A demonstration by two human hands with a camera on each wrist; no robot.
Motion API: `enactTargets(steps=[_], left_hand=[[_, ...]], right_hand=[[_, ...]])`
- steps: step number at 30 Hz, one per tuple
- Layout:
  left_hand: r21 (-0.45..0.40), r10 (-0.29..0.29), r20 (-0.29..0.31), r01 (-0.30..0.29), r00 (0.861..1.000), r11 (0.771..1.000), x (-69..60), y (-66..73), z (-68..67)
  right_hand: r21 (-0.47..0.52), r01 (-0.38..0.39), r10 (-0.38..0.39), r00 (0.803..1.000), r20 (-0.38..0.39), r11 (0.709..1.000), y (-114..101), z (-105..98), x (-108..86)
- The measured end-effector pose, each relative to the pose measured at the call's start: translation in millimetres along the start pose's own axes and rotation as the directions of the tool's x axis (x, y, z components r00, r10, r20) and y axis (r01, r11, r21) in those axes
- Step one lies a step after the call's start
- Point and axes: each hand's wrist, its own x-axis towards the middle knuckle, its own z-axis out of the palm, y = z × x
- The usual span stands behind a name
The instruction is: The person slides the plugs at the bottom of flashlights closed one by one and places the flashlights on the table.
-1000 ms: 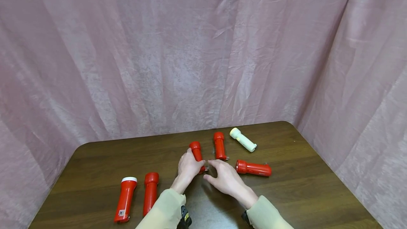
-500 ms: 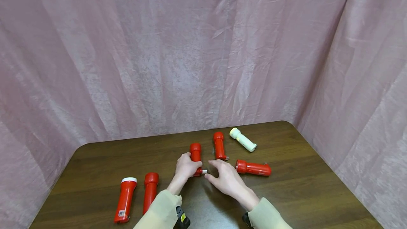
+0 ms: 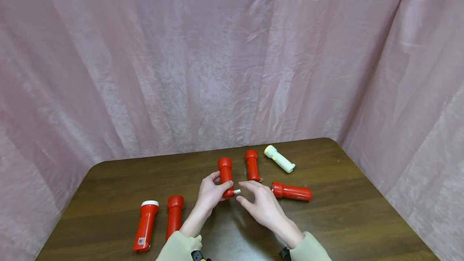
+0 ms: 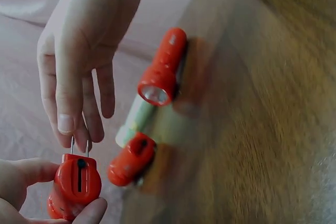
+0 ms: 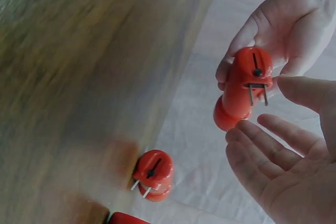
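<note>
My left hand point(image 3: 210, 193) grips a red flashlight point(image 3: 225, 168), with fingers and thumb around its body and its head pointing away from me. Two metal plug prongs point(image 5: 257, 94) stick out sideways from the flashlight's tail end, towards my right hand. A black slider point(image 4: 81, 164) in a slot shows on the tail. My right hand point(image 3: 264, 206) is held just right of the prongs, fingers loosely extended and thumb apart, holding nothing. Whether its fingertips touch the prongs or the flashlight, I cannot tell.
Behind the hands lie another red flashlight point(image 3: 252, 166) and a pale green one point(image 3: 279, 159). A red flashlight point(image 3: 292, 191) lies sideways at right. Two larger red ones, one white-rimmed point(image 3: 145, 226) and one all red point(image 3: 174, 216), lie at left. A pink curtain point(image 3: 203, 59) hangs behind the wooden table point(image 3: 348, 216).
My left hand has shifted and tilted the red flashlight, so more of its body and prongs show; it appears raised. My right hand has stayed nearly in place beside it.
</note>
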Motion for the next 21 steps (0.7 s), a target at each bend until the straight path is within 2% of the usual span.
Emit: enactTargets(steps=[8, 21], left_hand=[[-0.081, 0.027, 0.012, -0.026, 1.000, 0.996, -23.5, 12.8, -5.5], [-0.198, 0.080, 0.034, -0.071, 0.996, 0.978, -48.3, 20.6, -14.2]], right_hand=[[0.048, 0.055, -0.053, 0.998, -0.039, 0.997, -9, -8, -8.0], [0.061, 0.162, -0.158, 0.985, -0.071, 0.985, -20, -13, -14.6]])
